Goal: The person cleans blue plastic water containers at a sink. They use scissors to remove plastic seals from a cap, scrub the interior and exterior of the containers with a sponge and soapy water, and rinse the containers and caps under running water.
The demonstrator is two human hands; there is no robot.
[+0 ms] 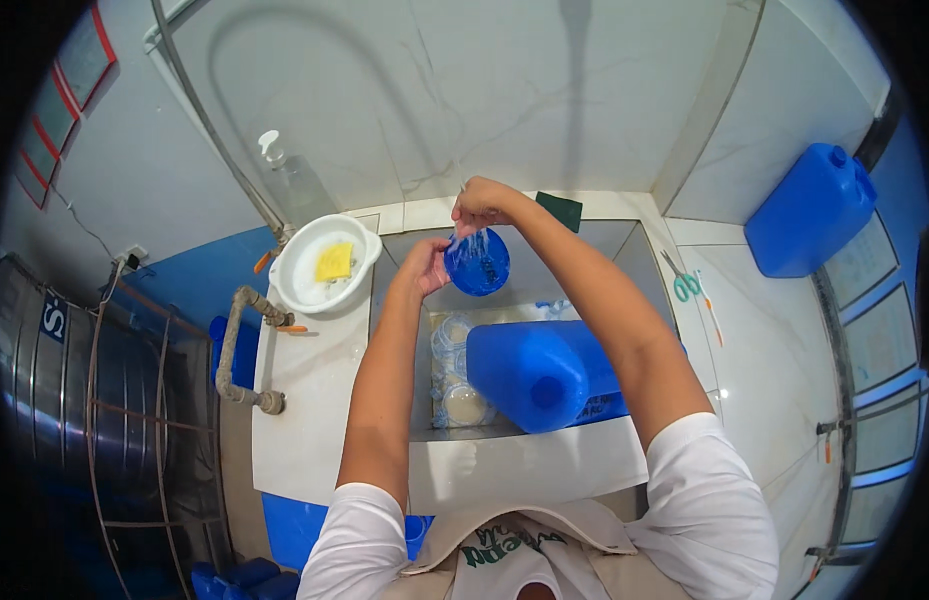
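Over the far end of the sink [639, 265], my left hand [425, 266] grips the left rim of a round blue bowl-like container [481, 272]. My right hand [481, 203] is just above its far rim with the fingers curled; whatever is in them is hidden. White streaks of water run below the right hand into the blue container. Beneath my arms a large blue jerrycan [529, 375] lies in the sink, its cap toward me. Several clear round containers [464, 405] sit in shallow water to its left.
Left of the sink is a white basin [294, 265] of suds with a yellow sponge [334, 262], beside a pump bottle [292, 185] and pipe taps [246, 300]. A green scouring pad [559, 211] lies behind; scissors [686, 287], a toothbrush [710, 310] and another jerrycan [809, 215] are right.
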